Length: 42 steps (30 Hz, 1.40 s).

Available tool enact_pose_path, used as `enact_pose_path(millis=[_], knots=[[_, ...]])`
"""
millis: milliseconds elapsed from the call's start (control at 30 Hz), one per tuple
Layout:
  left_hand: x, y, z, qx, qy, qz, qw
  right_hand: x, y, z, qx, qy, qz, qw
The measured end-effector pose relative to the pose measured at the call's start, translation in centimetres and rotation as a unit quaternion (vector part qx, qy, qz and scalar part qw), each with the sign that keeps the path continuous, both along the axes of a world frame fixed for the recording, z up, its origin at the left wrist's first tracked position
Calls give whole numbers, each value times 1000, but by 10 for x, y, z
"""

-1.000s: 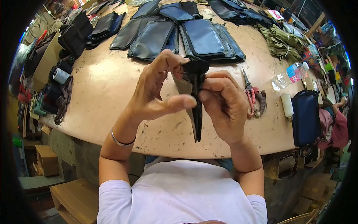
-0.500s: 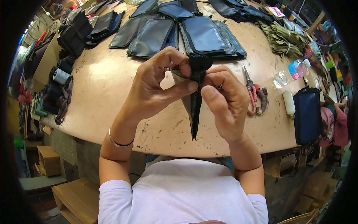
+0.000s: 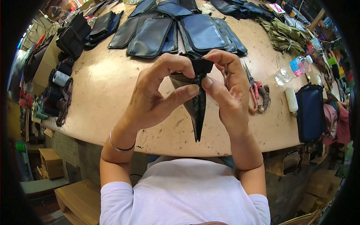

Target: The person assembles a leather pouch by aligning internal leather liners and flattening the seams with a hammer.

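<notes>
Between my hands, above the table, a black pouch [image 3: 199, 114] is held edge-on, its narrow end pointing down toward me. My left hand [image 3: 152, 93] grips its left side, with the thumb on the near edge and the fingers curled behind. My right hand [image 3: 231, 93] has its thumb pressed against the near edge, while its index finger hooks over the upper right corner. The other fingers of that hand are partly hidden. Similar flat pouches with dark, shiny panels, such as one pouch [image 3: 204, 33], lie in piles beyond my hands.
Scissors with pink-wrapped handles [image 3: 255, 93], a water bottle [image 3: 292, 71], a white tube [image 3: 291, 101] and a dark blue case [image 3: 310, 114] lie on the right of the table [image 3: 101, 101]. Spools of thread [image 3: 60, 77] stand at left. Bundled olive strips [image 3: 285, 37] lie far right.
My right index finger has straightened and moved up to the pouch's upper corner, while my right thumb has shifted up against its edge. The pouch has turned slightly. My left hand keeps its grip.
</notes>
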<state>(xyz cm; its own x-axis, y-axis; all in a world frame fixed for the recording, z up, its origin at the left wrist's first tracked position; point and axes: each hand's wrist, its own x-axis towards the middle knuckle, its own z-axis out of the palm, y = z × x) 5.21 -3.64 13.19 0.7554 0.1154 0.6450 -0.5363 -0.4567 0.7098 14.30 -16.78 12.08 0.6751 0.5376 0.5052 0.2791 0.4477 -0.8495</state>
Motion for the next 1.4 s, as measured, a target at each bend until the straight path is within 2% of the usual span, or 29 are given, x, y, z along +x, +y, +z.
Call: enact_pose_path(millis=[100,133,233,333,433,533,567,633,733,867,1033,1067,1167,1267,1333,1400], knots=[[-2,-1,-2,-82,-6,-8,997,-2,0,5,-50,26,74,996],[-2,4,-3,-51,0,-17,999,-2,0,6,-58,35,82,994],[-3,8,-7,-110,-3,-45,993,-1,-1,9,-80,58,105,990],[-4,17,-10,-49,-3,-56,997,0,1,8,-77,65,118,988],[-12,8,1,-166,89,-45,981,0,1,10,-99,77,140,982],[-25,10,9,-230,163,-99,954,-3,-6,17,-135,56,174,974],[-29,7,6,-188,121,-106,969,-7,-10,23,-137,42,183,973],[-40,-1,15,-216,147,-117,958,-11,-15,23,-112,-19,201,973],[-48,-6,12,-203,187,-100,956,-17,-20,20,-136,30,206,969],[-52,-4,3,-74,214,-62,972,-19,-24,1,-155,-21,183,971],[-61,-10,-1,-46,276,-55,959,-22,-34,-12,-182,-75,188,962],[-62,-9,-2,-38,279,-62,957,-25,-36,-13,-185,-64,190,962],[-64,-14,-3,-132,313,-72,938,-30,-39,-18,-190,-45,201,960],[-67,-14,-7,-67,329,-70,940,-30,-43,-23,-211,-17,237,948],[-69,-17,-11,-87,346,-43,933,-26,-49,-23,-251,37,277,927],[-71,-20,-14,-73,355,-23,932,-25,-51,-27,-250,2,283,926]])
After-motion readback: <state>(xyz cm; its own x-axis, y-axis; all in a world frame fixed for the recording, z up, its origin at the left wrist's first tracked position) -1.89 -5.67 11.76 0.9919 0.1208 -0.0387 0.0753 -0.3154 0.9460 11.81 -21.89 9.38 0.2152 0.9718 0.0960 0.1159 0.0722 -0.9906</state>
